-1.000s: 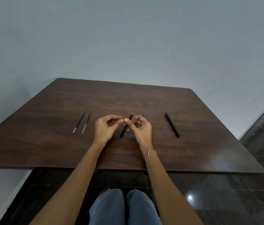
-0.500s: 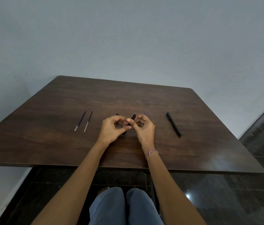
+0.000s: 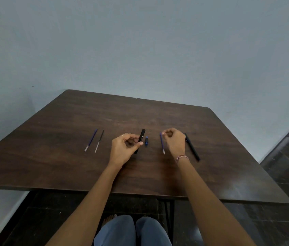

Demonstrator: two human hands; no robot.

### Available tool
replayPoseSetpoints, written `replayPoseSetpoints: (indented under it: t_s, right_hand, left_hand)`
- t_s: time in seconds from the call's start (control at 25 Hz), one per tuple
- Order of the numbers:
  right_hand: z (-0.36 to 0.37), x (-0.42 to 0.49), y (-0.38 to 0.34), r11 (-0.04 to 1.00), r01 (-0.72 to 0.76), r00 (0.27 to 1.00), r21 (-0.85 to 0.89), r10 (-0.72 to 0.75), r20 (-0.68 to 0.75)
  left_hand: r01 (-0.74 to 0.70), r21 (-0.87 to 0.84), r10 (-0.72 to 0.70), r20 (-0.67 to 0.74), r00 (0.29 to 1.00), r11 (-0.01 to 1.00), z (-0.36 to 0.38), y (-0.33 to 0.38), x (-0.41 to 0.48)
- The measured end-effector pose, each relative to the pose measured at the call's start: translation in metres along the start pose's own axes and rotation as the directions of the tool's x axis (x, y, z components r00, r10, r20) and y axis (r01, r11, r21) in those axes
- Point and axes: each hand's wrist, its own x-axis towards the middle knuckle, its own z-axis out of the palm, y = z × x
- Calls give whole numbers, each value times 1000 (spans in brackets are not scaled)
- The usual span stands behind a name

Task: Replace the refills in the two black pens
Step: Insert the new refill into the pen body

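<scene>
The left hand (image 3: 125, 148) is in the middle of the frame. Its thumb and curled fingers hold a black pen barrel (image 3: 141, 137). The barrel points up and away, and its low end is partly hidden by the thumb. There is white writing on it, too small to read. Just to the right of the barrel, a small blue pen piece (image 3: 146, 141) lies on the brown wooden surface (image 3: 158, 112). I cannot tell which part of the pen it is.

The right hand (image 3: 174, 142) is apart from the left one, right of the middle. Its fingers are curled, and the tips pinch the far end of a purple refill (image 3: 162, 143). The pale tip of the refill points toward the bottom of the frame. The grip is tiny and hard to see.

The second black pen (image 3: 192, 148) lies just right of that hand, and its far end is partly hidden by the hand.

Two more refills lie side by side at the left, a purple one (image 3: 91, 140) and a dark one (image 3: 99, 140).

A thread bracelet (image 3: 182, 158) is on the right wrist. The knees (image 3: 133, 231) are cut off at the bottom edge.
</scene>
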Motion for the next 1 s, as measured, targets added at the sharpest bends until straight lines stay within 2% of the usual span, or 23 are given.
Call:
replayPoseSetpoints:
  t_s: [0.2, 0.28, 0.52, 0.64, 0.72, 0.8, 0.84, 0.88, 1.0]
  right_hand:
    - [13, 22, 12, 952, -1, 995, -305, 33, 99]
    - [19, 25, 11, 915, 44, 992, -401, 9, 129]
    - [23, 26, 10, 879, 72, 993, -471, -19, 117]
    - [20, 19, 9, 897, 61, 996, -439, -28, 81]
    - [17, 11, 6, 953, -12, 999, -304, 26, 43]
    - [16, 3, 3, 988, -155, 987, 2, 155, 47]
    - [15, -3, 2, 950, -238, 971, 200, 228, 70]
    - [14, -8, 1, 871, -302, 953, 387, 283, 106]
    - [13, -23, 4, 565, -320, 935, 761, 316, 160]
  left_hand:
    - [14, -15, -14, 7, 1000, 1000, 0, -1, 1]
    - [11, -8, -11, 13, 1000, 1000, -1, 0, 2]
    - [19, -12, -19, 26, 999, 1000, -1, 1, 2]
    - [19, -15, -18, 43, 999, 1000, -1, 1, 2]
    - [14, -13, -13, 54, 998, 1000, -1, 1, 2]
    - [15, -7, -15, 64, 998, 1000, 0, 1, 2]
    - [18, -4, -18, 71, 997, 1000, 0, 1, 2]
    - [24, 0, -24, 80, 997, 1000, 1, 0, 3]
    - [45, 33, -48, 113, 992, 998, 1, -2, 4]
